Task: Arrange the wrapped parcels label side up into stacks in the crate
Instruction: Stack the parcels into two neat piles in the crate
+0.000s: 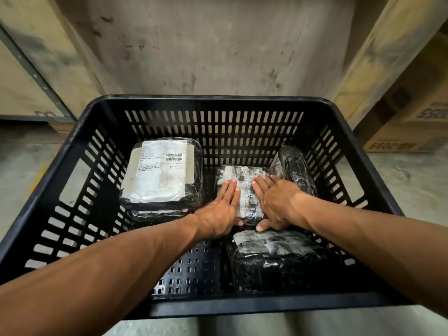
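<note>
Pressing flat, open-palmed, left hand [221, 210] and right hand [274, 202] steady the middle parcel [246, 190] in the crate [218, 100]; film-wrapped, probably slippery, best gripped by its edges.

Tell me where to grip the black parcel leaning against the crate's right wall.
Take the leaning parcel from above, across its narrow raised edge. It stands tilted against the crate wall with no label showing; its inner face is the open side, beside the middle parcel under both hands.
</note>
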### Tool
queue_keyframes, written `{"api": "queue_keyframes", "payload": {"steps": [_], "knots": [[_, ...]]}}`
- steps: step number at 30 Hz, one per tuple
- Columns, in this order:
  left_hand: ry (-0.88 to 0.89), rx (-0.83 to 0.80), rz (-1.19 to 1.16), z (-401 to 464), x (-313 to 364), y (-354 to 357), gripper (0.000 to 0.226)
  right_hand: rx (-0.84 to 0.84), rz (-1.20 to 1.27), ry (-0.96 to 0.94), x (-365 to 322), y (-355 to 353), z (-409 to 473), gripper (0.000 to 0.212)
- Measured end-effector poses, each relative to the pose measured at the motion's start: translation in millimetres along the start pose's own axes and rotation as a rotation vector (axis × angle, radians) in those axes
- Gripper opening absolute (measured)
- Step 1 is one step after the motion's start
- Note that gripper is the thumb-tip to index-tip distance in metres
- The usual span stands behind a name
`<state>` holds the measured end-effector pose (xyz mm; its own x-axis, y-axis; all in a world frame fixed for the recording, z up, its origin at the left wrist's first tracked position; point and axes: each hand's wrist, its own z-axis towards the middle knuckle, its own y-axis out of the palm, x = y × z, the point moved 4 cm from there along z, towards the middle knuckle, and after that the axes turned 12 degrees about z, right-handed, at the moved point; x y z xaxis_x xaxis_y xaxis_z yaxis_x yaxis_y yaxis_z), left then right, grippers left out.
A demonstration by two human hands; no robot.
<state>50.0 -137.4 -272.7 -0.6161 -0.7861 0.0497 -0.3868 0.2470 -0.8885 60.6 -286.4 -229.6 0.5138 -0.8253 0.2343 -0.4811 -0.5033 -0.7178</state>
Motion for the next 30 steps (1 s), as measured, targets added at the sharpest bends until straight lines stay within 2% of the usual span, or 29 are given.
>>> {"api": "queue_keyframes", "payload": {"steps": [4,6,8,11,13,15,16,19,21,23,26,30], "knots": [[-0.014,0.079,-0.086,0,-1,-2,0.067,0.003,0.038,-0.025,2,-4,-5,0.107],[-0.032,0.109,-0.145,-5,3,-9,0.063,-0.001,0.059,-0.043,5,-6,-9,0.097],[-0.053,0.168,-0.188,-11,6,-19,0.058,0.009,0.095,-0.091,9,-10,-18,0.071],[-0.058,0.311,-0.202,-21,9,-40,0.057,0.096,0.231,-0.179,20,-23,-33,0.021],[-0.049,0.358,-0.224,-28,7,-51,0.066,0.203,0.257,-0.159,30,-39,-43,0.012],[-0.067,0.377,-0.272,-32,2,-57,0.077,0.330,0.273,-0.146,38,-52,-49,0.012],[-0.090,0.420,-0.303,-35,1,-61,0.076,0.378,0.308,-0.136,41,-58,-53,0.015],[-0.110,0.644,-0.373,-39,-2,-78,0.054,0.476,0.448,-0.094,49,-68,-61,0.028],[-0.131,0.739,-0.497,-40,-6,-88,0.045,0.574,0.583,-0.065,58,-74,-63,0.040],[-0.151,0.746,-0.665,-37,-14,-94,0.037,0.633,0.726,-0.057,70,-78,-63,0.040],[-0.201,0.664,-0.900,-38,-27,-97,0.030,0.586,0.889,-0.079,77,-76,-66,0.042],[-0.210,0.694,-1.050,-50,-52,-113,0.034,0.576,0.913,-0.166,72,-73,-74,0.070]]}}
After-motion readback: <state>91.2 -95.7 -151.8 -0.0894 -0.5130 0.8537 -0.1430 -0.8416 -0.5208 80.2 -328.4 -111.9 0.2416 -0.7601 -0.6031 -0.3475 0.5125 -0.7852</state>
